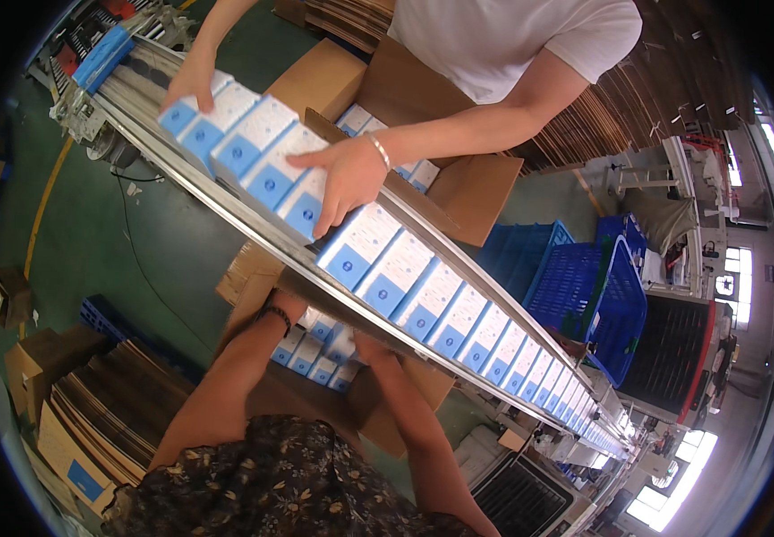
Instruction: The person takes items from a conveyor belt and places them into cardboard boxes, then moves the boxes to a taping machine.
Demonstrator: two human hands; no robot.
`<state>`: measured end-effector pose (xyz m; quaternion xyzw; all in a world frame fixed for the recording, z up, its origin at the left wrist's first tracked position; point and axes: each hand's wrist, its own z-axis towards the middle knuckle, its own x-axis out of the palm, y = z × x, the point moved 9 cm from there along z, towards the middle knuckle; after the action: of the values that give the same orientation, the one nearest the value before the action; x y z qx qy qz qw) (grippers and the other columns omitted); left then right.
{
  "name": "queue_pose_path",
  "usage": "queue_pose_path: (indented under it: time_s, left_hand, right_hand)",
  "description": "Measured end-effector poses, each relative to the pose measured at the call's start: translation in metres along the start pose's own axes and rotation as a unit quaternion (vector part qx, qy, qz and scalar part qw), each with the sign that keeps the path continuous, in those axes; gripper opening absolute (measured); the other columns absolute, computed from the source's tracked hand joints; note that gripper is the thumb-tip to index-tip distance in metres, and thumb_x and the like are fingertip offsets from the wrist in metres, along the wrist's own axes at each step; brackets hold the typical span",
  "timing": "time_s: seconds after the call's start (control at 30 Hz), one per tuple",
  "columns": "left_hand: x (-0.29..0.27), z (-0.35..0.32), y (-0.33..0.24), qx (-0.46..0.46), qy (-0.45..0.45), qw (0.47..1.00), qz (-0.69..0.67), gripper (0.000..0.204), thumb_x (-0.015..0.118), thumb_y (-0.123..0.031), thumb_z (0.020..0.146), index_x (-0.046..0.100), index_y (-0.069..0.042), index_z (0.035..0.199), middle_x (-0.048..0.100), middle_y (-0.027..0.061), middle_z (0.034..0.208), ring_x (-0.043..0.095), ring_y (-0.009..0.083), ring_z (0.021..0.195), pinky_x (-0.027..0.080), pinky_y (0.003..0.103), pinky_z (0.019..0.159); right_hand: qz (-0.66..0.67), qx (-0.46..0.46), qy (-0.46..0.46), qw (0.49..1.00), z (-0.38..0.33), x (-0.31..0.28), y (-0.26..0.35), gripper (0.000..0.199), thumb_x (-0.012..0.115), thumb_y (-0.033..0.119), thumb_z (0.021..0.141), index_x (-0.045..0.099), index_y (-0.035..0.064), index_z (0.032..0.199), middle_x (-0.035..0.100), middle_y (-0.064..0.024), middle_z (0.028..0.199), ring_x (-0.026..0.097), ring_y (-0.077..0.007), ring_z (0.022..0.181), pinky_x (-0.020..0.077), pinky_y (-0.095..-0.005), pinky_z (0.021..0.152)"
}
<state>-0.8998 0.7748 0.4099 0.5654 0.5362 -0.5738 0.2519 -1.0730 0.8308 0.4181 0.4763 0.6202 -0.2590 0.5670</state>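
Below the near edge of the conveyor, an open cardboard box (293,394) holds rows of blue-and-white packs (308,351). My left hand (287,306) reaches in at the left end of the top row, its fingers hidden by the conveyor edge. At the right end of that row is my right hand (373,347), with its fingertips also out of sight. Across the belt, a co-worker's two hands (351,179) squeeze a row of similar packs (246,152) from both ends, over the conveyor.
A long line of packs (423,282) stands on the conveyor (253,219), running to the lower right. Beyond it, another open carton (472,192) contains packs. Blue crates (584,286) are at the right. Flattened cardboard (105,394) is stacked at the left.
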Motion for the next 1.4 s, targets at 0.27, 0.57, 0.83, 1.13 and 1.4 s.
queue_pose_path:
  time_s: [0.27, 0.57, 0.83, 1.13, 1.4]
  left_hand:
    - [0.048, -0.042, -0.066, 0.057, 0.139, 0.977, 0.153, 0.047, 0.044, -0.019, 0.093, 0.049, -0.005, 0.138, 0.055, 0.012, 0.133, 0.048, 0.0249, 0.125, 0.032, 0.044, 0.108]
    - [0.068, -0.003, -0.101, 0.058, 0.024, 0.992, 0.111, 0.039, 0.045, -0.014, 0.092, 0.057, -0.005, 0.128, 0.06, 0.0176, 0.125, 0.054, 0.0352, 0.117, 0.037, 0.051, 0.101]
    - [0.031, 0.0, -0.163, -0.006, 0.022, 1.0, -0.006, 0.036, 0.046, -0.015, 0.091, 0.06, -0.001, 0.122, 0.058, 0.0214, 0.127, 0.052, 0.0359, 0.121, 0.039, 0.046, 0.104]
    - [0.03, 0.015, -0.162, -0.003, -0.116, 0.992, -0.044, 0.023, 0.049, -0.013, 0.088, 0.067, -0.003, 0.097, 0.068, 0.0176, 0.102, 0.064, 0.0338, 0.094, 0.049, 0.046, 0.085]
    - [0.037, -0.071, -0.217, 0.121, -0.062, 0.978, 0.159, 0.048, 0.049, -0.018, 0.088, 0.051, -0.009, 0.135, 0.051, 0.0096, 0.137, 0.048, 0.0303, 0.124, 0.043, 0.048, 0.097]
  right_hand:
    - [-0.016, 0.112, -0.043, 0.993, -0.044, 0.012, -0.026, 0.039, 0.061, 0.025, 0.085, 0.059, 0.004, 0.119, 0.061, -0.0188, 0.119, 0.056, -0.039, 0.113, 0.0459, -0.0511, 0.094]
    - [-0.051, 0.212, 0.162, 0.962, -0.09, 0.024, -0.07, 0.042, 0.051, 0.013, 0.088, 0.054, -0.0025, 0.127, 0.06, -0.0191, 0.122, 0.054, -0.035, 0.119, 0.0443, -0.0414, 0.1]
    - [-0.073, 0.182, 0.089, 0.977, -0.08, 0.066, -0.121, 0.038, 0.045, 0.017, 0.095, 0.057, 0.0031, 0.128, 0.055, -0.0184, 0.131, 0.046, -0.0331, 0.128, 0.0354, -0.047, 0.108]
    - [-0.09, 0.1, -0.009, 0.991, -0.119, 0.021, -0.114, 0.039, 0.048, 0.012, 0.09, 0.055, 0.0083, 0.128, 0.063, -0.0142, 0.111, 0.062, -0.0319, 0.104, 0.0496, -0.0466, 0.092]
    - [0.014, 0.208, 0.063, 0.976, -0.168, 0.019, -0.092, 0.057, 0.052, 0.007, 0.086, 0.038, -0.0049, 0.139, 0.037, -0.0299, 0.142, 0.041, -0.0467, 0.128, 0.045, -0.0439, 0.103]
